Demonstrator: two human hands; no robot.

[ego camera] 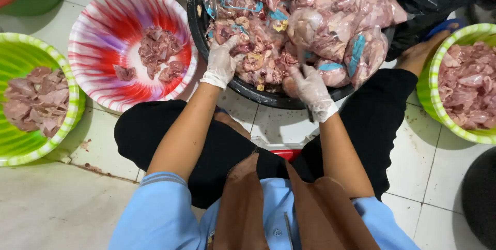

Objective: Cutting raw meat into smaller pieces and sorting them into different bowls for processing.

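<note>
White-gloved, the left hand [222,64] has its grip closed on a piece of raw chicken [233,37] at the near-left edge of the heap in the black basin [268,97]. The right hand [312,91], also gloved, rests on the meat at the basin's near rim; whether its grip is closed I cannot tell. Left of the basin sit one red-striped bowl [98,27] and one green bowl [20,141], each with cut meat; right of it is a second green bowl [439,110], full. Several clear bags of chicken [356,38] top the basin.
</note>
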